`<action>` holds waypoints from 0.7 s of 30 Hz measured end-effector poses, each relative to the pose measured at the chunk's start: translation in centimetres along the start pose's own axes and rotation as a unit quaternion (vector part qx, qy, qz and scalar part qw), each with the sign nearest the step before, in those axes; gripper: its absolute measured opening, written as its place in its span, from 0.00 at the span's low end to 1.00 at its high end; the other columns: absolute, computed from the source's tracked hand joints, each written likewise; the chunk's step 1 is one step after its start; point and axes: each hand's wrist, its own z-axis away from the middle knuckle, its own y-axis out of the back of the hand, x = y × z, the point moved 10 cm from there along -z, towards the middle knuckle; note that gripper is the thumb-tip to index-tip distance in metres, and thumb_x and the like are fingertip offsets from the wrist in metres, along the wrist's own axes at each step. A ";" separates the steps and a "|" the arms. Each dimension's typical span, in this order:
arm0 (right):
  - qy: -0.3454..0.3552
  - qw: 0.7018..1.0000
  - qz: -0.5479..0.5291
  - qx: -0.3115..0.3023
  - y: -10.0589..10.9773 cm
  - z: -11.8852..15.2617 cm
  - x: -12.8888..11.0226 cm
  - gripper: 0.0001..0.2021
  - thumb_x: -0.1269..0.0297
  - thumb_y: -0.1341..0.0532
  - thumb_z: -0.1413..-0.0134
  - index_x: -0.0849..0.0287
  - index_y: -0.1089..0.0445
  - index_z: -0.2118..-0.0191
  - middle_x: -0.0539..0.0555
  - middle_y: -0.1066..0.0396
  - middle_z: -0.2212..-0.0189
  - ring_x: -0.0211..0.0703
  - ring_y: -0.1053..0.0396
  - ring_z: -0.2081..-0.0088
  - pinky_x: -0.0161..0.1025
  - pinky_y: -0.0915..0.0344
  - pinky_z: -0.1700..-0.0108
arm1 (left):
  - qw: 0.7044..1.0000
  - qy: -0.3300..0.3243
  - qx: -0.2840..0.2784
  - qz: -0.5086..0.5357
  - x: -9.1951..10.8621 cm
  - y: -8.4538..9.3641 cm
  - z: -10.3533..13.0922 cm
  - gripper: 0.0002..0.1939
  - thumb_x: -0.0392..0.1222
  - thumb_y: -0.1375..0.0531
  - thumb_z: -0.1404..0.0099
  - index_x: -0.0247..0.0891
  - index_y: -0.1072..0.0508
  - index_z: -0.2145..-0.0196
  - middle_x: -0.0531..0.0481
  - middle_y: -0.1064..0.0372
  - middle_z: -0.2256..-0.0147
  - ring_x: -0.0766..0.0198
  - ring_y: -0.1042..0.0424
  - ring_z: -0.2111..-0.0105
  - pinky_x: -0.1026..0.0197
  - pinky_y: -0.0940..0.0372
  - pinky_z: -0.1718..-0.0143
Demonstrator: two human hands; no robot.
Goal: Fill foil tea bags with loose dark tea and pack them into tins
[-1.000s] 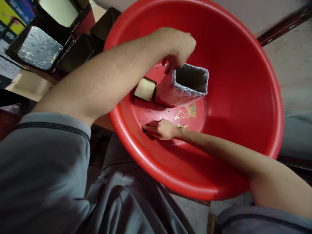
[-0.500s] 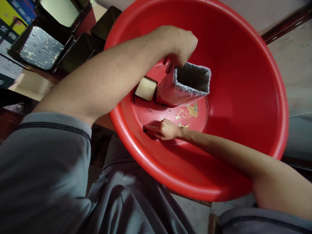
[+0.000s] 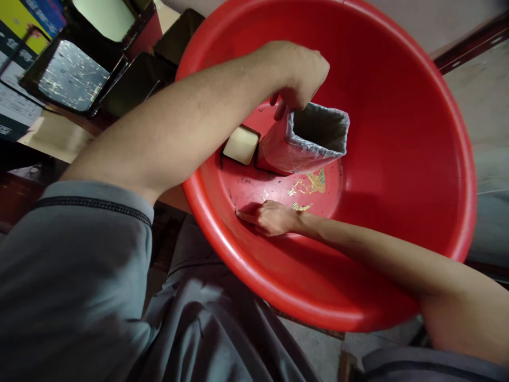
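Inside a large red plastic basin (image 3: pixel 405 159) stands a tall, tilted, box-shaped container (image 3: pixel 306 151), red on the outside with crinkled clear plastic around its open top. My left hand (image 3: pixel 300 74) grips its near left rim, the fingers bent over the edge. Down on the basin floor is my right hand (image 3: pixel 274 217), its index finger stretched to a small dark speck where floor meets wall. The other fingers are curled under, and whatever they may hold is hidden. A small dark-edged tray with a cream inside (image 3: pixel 241 145) lies beside the container's base.
Several dark square tins, one with a scratched shiny surface (image 3: pixel 73 75), stand on a wooden surface (image 3: pixel 55 135) at left. A printed carton (image 3: pixel 19 69) is behind them. Dark specks and a gold print (image 3: pixel 317 181) mark the basin floor.
The view has shifted slightly. My right hand has moved a little down along the basin floor, and the dark clump by its fingertips now shows only as a speck. My left hand keeps its grip.
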 end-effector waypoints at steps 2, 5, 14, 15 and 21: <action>-0.017 0.999 0.026 -0.025 0.5 0.0 -0.5 0.30 0.66 0.47 0.28 0.70 0.38 0.25 0.65 0.17 0.60 0.55 0.20 0.61 0.48 0.28 0.58 | 1.000 0.003 -0.005 -0.003 -0.1 -0.1 -0.1 0.16 0.27 0.37 0.47 0.39 0.11 0.67 0.47 0.16 0.69 0.50 0.23 0.71 0.42 0.25 0.62; -0.035 0.998 0.036 -0.041 1.6 0.0 -1.4 0.27 0.72 0.50 0.29 0.70 0.32 0.30 0.66 0.17 0.58 0.53 0.20 0.63 0.47 0.28 0.60 | 1.000 -0.005 -0.011 -0.012 -0.1 -0.4 -0.3 0.18 0.29 0.38 0.44 0.41 0.10 0.63 0.47 0.16 0.69 0.50 0.22 0.67 0.44 0.24 0.60; -0.081 0.995 -0.063 -0.020 3.9 -0.1 -0.8 0.24 0.73 0.45 0.31 0.61 0.26 0.35 0.63 0.16 0.56 0.50 0.18 0.57 0.42 0.27 0.56 | 0.999 -0.022 -0.022 -0.022 -0.1 -0.1 -0.6 0.16 0.31 0.37 0.41 0.40 0.11 0.61 0.53 0.19 0.74 0.59 0.29 0.69 0.57 0.34 0.64; -0.072 0.990 -0.122 0.002 4.3 -0.4 -0.3 0.22 0.72 0.43 0.33 0.58 0.23 0.38 0.60 0.16 0.55 0.48 0.19 0.58 0.41 0.28 0.56 | 0.999 -0.020 -0.025 -0.021 -0.1 0.0 -0.6 0.15 0.30 0.38 0.42 0.39 0.11 0.63 0.54 0.20 0.76 0.61 0.30 0.71 0.59 0.37 0.67; -0.197 0.797 -0.564 0.090 4.7 0.2 6.5 0.16 0.70 0.38 0.46 0.65 0.17 0.54 0.46 0.34 0.80 0.31 0.46 0.80 0.32 0.50 0.76 | 0.999 -0.018 -0.035 -0.008 -0.2 0.0 -0.1 0.13 0.29 0.39 0.42 0.39 0.14 0.66 0.57 0.23 0.79 0.63 0.29 0.72 0.61 0.42 0.70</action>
